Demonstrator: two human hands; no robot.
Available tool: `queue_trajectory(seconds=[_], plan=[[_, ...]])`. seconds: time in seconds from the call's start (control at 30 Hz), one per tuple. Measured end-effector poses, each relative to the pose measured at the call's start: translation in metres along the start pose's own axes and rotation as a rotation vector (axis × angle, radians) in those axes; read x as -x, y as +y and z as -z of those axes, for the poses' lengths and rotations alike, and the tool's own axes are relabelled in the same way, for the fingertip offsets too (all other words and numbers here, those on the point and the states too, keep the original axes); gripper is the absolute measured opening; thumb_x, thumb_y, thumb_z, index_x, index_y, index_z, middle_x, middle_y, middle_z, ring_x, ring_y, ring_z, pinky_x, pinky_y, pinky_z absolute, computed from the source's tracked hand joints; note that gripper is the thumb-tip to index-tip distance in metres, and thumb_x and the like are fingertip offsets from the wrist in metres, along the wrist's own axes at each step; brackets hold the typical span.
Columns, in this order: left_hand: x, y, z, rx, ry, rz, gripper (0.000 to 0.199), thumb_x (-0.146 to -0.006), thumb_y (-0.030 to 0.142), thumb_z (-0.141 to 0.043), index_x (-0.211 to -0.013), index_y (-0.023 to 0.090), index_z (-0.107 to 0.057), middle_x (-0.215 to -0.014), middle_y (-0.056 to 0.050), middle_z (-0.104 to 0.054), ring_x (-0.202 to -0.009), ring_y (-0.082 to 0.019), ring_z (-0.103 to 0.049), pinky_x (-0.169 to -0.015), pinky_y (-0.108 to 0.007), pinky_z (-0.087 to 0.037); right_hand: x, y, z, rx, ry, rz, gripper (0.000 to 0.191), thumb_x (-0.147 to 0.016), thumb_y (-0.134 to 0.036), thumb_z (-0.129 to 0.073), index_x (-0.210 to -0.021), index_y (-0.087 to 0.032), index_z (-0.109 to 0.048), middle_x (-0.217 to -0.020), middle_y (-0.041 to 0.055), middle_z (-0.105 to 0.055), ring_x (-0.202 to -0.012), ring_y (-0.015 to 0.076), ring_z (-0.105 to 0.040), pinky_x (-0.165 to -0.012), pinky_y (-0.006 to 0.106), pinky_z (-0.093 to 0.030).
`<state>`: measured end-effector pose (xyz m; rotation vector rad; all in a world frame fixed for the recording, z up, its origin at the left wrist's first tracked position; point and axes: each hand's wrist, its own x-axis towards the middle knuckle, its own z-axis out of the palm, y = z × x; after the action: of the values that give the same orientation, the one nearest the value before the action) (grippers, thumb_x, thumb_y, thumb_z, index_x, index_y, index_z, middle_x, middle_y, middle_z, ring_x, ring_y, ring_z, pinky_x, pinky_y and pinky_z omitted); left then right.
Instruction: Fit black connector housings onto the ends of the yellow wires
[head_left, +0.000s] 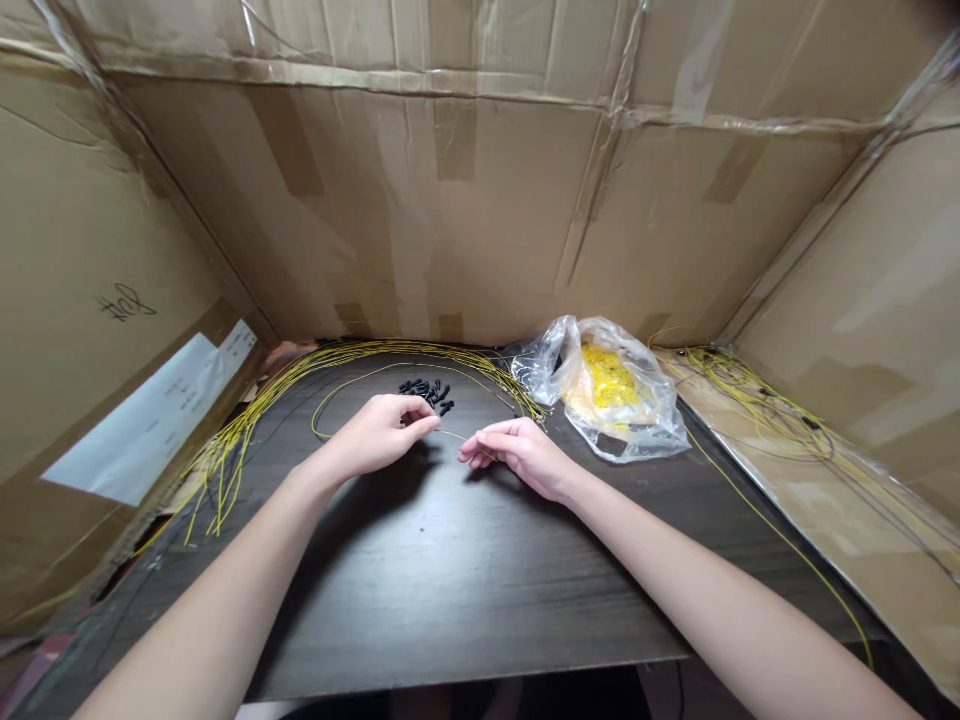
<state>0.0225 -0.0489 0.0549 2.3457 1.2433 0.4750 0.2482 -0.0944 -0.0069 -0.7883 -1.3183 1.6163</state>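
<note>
A thin yellow wire (452, 434) spans the small gap between the two hands, near the middle of the frame. The left hand (385, 432) pinches it between thumb and fingertips; the right hand (523, 453) has its fingers loosely curled at the wire, their exact hold hard to make out. Just above the left hand lies a pile of black pieces (426, 392), its lower edge partly behind that hand. A bundle of yellow wires (300, 382) arches from the left of the frame to the centre right, its right end close to a clear plastic bag (660, 425). Yellow pieces (609, 380) show through the bag, blurred by the plastic. More wires (739, 380) tangle along the right side, cut off by the frame's edge. All around the dark table (420, 610) stand taped cardboard walls (495, 230). At left, a white paper sheet (161, 420) bears print too small to read; above it, handwriting (127, 302) includes a hash-like mark, the rest unclear.
</note>
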Motion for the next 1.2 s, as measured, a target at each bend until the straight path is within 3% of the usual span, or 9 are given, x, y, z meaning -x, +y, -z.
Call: queue_trajectory(seconds=[0.27, 0.47, 0.7, 1.2], plan=[[0.001, 0.01, -0.016, 0.184, -0.169, -0.074, 0.03, -0.089, 0.041, -0.053, -0.082, 0.016, -0.068, -0.078, -0.003, -0.068, -0.073, -0.017, -0.058, -0.067, -0.027, -0.041, -0.001, 0.002, 0.001, 0.032, -0.025, 0.009, 0.033, -0.082, -0.041, -0.067, -0.093, -0.012, -0.078, -0.089, 0.0122, -0.074, -0.077, 0.0172, -0.065, -0.078, 0.032, -0.047], [0.0, 0.005, -0.006, 0.198, -0.106, -0.021, 0.029, -0.086, 0.042, -0.056, -0.079, 0.016, -0.068, -0.077, -0.003, -0.068, -0.076, -0.019, -0.059, -0.071, -0.028, -0.042, 0.001, -0.003, 0.002, -0.012, -0.004, -0.002, 0.029, -0.082, -0.037, -0.066, -0.09, -0.01, -0.074, -0.09, 0.0125, -0.073, -0.075, 0.0161, -0.065, -0.073, 0.029, -0.048], [0.0, 0.003, -0.004, 0.259, -0.063, 0.016, 0.029, -0.083, 0.043, -0.059, -0.078, 0.016, -0.068, -0.074, -0.002, -0.067, -0.071, -0.017, -0.058, -0.066, -0.027, -0.042, 0.001, -0.004, 0.006, -0.039, 0.166, 0.042, 0.028, -0.079, -0.033, -0.068, -0.101, -0.019, -0.06, -0.084, 0.0066, -0.073, -0.07, 0.0153, -0.065, -0.063, 0.026, -0.048], [0.0, 0.005, -0.002, 0.281, -0.044, 0.045, 0.028, -0.083, 0.041, -0.06, -0.077, 0.015, -0.067, -0.074, -0.002, -0.067, -0.073, -0.018, -0.059, -0.069, -0.028, -0.043, -0.002, -0.003, 0.005, 0.213, 0.243, 0.054, 0.025, -0.073, -0.036, -0.071, -0.082, -0.013, -0.067, -0.073, 0.0055, -0.067, -0.062, 0.0137, -0.061, -0.055, 0.025, -0.046]])
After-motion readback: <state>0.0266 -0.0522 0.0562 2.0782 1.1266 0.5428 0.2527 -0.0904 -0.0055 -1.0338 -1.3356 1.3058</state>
